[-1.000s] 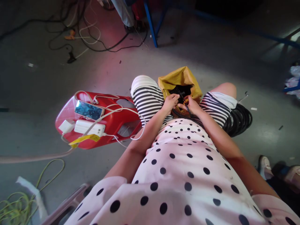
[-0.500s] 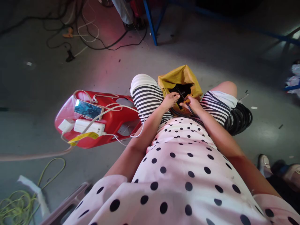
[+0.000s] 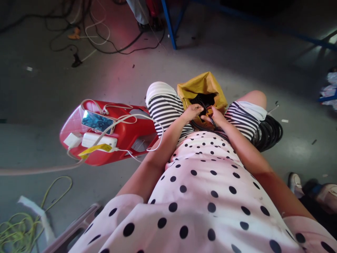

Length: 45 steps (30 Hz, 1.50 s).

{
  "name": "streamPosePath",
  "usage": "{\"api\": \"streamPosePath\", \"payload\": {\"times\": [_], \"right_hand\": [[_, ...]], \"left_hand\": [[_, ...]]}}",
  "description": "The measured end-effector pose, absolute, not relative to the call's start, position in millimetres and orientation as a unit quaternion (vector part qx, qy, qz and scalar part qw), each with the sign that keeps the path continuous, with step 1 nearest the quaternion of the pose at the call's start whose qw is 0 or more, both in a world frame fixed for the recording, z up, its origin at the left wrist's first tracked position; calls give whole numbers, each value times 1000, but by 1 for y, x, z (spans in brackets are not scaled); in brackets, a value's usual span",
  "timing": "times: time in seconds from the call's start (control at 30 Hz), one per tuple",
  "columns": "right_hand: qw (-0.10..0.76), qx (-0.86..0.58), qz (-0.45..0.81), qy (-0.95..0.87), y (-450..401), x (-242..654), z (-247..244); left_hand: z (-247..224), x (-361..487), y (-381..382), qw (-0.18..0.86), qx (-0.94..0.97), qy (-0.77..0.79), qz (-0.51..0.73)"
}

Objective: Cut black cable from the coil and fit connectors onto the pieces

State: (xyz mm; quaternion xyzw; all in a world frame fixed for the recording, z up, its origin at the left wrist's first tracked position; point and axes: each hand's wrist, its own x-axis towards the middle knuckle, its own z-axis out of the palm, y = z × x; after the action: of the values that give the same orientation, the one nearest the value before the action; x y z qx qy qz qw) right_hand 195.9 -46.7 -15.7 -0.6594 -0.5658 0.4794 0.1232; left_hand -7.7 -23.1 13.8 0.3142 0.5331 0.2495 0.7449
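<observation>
A yellow bag stands open between my knees, with dark, tangled-looking contents inside. My left hand is at its near edge, fingertips pinched together; what they hold is too small to make out. Close beside it, my right hand is closed on a black cable that slants down below the palm. A small orange part shows by the right thumb, its kind unclear. Both hands are over the bag's opening, a short gap apart.
At my left stands a red stool carrying a phone, a white power bank and a charger. A black cable coil is beside my right knee. Cables and yellow-green cord lie on the floor.
The view has shifted slightly. My hands stay almost in place over the bag, with only small finger movement around the black cable.
</observation>
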Motion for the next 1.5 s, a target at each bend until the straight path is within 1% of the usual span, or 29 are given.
{"api": "streamPosePath", "payload": {"times": [0.13,0.27,0.53,0.73,0.93,1.07,1.27,1.5], "right_hand": [[129,-670,470,-560,-45,194,-19],[158,-679,458,-552,-44,195,-23],[219,-703,491,-466,-45,201,-29],[198,-697,498,-476,-44,201,-27],[201,-688,502,-484,-45,202,-27],[185,-680,511,-492,-47,199,-21],[144,-670,513,-517,-49,194,-5],[148,-649,519,-535,-48,191,1]], "left_hand": [[12,-4,-24,746,298,541,247],[13,2,-24,736,259,573,249],[22,-2,-25,774,69,551,304],[22,3,-28,748,-20,558,359],[23,12,-31,720,-25,572,393],[29,15,-35,710,33,573,409],[37,14,-39,691,172,590,381],[36,13,-39,687,245,596,337]]}}
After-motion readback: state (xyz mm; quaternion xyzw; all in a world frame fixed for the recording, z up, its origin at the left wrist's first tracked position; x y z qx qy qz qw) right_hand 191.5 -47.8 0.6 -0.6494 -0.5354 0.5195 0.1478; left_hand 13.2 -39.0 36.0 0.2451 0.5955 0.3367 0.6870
